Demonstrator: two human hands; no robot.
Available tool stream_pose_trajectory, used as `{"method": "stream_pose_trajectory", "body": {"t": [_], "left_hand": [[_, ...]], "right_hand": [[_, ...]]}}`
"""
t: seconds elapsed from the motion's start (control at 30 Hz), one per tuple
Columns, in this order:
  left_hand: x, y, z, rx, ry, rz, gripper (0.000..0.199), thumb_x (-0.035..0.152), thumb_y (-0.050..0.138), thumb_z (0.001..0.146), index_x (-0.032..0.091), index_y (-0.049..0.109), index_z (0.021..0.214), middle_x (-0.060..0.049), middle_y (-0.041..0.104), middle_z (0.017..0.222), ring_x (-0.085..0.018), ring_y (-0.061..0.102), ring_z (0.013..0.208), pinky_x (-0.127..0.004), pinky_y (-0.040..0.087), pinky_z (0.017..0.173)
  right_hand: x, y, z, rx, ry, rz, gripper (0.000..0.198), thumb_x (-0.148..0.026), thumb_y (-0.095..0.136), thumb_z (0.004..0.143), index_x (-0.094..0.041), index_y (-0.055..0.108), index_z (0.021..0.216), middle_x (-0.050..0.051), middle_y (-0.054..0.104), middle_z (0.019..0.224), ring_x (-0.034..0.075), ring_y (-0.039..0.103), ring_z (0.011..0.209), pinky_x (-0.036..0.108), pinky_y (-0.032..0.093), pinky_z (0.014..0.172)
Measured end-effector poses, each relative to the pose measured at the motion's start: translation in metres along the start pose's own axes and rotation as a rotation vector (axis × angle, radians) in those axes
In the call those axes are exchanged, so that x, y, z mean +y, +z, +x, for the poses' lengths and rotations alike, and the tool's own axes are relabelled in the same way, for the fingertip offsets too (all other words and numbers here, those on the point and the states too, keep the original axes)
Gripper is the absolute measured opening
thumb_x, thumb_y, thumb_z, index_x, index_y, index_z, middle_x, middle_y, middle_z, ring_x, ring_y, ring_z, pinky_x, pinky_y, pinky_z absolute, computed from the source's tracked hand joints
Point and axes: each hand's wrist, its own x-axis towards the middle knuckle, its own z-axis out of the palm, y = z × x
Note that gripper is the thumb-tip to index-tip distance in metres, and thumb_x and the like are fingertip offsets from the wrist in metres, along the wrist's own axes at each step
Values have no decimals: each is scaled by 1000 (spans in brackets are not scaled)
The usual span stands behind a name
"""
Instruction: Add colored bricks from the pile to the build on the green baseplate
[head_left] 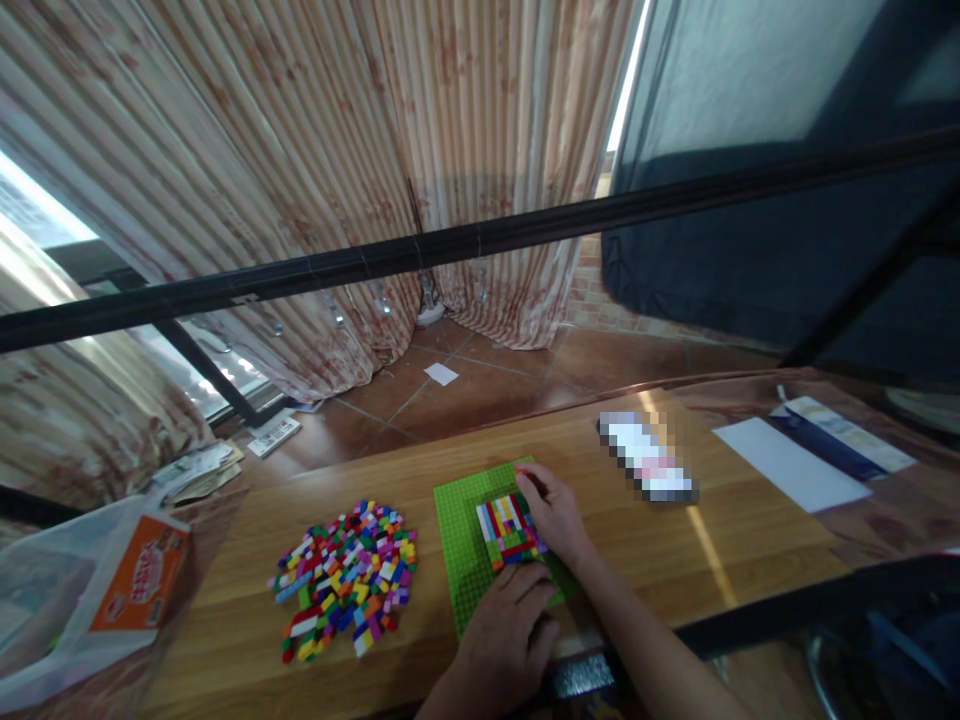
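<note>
A green studded baseplate point(454, 525) lies on the wooden table. On it sits a block of toy bricks point(504, 525) in rows of white, red, yellow, green and other colours. My left hand point(506, 630) rests at the near side of the block, fingers loosely bent and lying over the plate's near part. At the block's far right corner, my right hand point(553, 512) has its thumb and fingers pinched together; whatever is between the fingertips is too small to make out. Left of the plate spreads a pile of loose, mixed-colour bricks point(349, 575).
A blurred-out phone-like object point(649, 458) lies on the table point(637, 560) at the right. Beyond it are a white sheet point(787, 462) and a blue-and-white packet point(844, 435). A clear plastic bin point(67, 640) stands at left. A dark bar point(450, 240) crosses before the curtains point(480, 120).
</note>
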Motion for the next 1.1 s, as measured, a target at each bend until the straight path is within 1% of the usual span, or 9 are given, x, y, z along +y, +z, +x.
{"method": "stream_pose_trajectory", "body": {"t": [0.13,0.3,0.5,0.73,0.93,1.1], "left_hand": [[1,-1,0,-4,-15,-10,36,8,58,79,19,62,113,-6,63,123,-21,56,112,-38,47,104],[-2,0,2,-16,21,-2,38,7,57,77,18,62,113,-8,63,120,-22,57,110,-38,49,101],[-13,5,3,-25,81,42,36,12,59,77,16,62,113,-11,64,119,-24,58,109,-39,51,98],[-28,13,2,-39,137,89,38,13,61,76,16,61,114,-10,63,119,-23,58,109,-38,51,98],[-44,25,2,37,235,167,33,16,61,78,16,60,111,-9,64,113,-21,59,103,-34,54,91],[-61,37,5,123,330,239,28,24,62,81,17,60,109,-9,67,106,-20,61,95,-31,56,84]], "right_hand": [[0,0,0,-7,7,-5,32,-44,54,87,-19,68,100,6,72,92,20,66,83,31,52,78],[0,0,0,-29,22,-11,32,-44,52,88,-19,67,101,6,72,93,21,66,85,32,51,80],[-3,1,0,-20,8,-5,32,-44,52,89,-19,68,100,6,72,94,21,67,86,31,52,79],[1,3,0,-17,23,-8,35,-46,51,89,-18,67,102,7,72,94,20,66,87,30,51,80],[1,2,0,-13,21,-35,33,-43,52,89,-18,67,103,6,72,96,21,66,89,30,50,82],[0,2,0,13,2,-38,32,-43,53,88,-19,69,102,7,73,98,21,67,92,31,50,84]]}}
